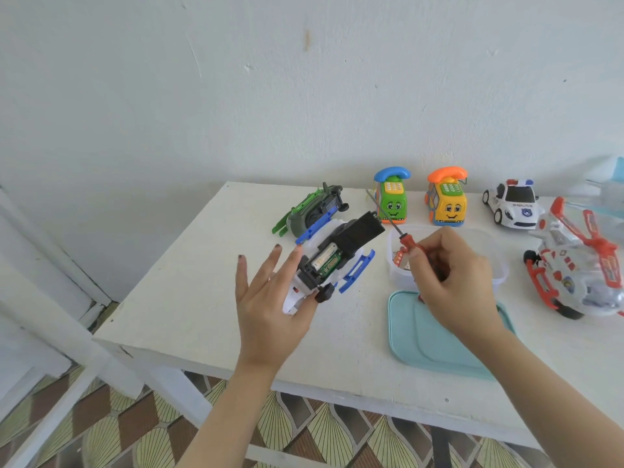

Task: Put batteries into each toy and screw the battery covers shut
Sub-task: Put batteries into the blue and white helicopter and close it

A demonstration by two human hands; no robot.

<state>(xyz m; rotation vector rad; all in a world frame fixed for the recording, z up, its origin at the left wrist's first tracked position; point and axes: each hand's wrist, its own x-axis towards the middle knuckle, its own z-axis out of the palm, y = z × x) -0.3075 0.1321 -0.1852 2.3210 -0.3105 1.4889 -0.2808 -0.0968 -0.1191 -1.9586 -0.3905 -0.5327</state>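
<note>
Screwdriver (402, 244) gripped in right hand (452, 275); left hand (266, 298), fingers straight, props upturned blue helicopter (332, 261).

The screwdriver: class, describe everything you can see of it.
The screwdriver has a red, plastic-looking grip and a thin dark metal shaft. It is tilted, with the tip pointing up and away to the left. The right hand pinches its grip, holding it in the air over a clear tub.
</note>
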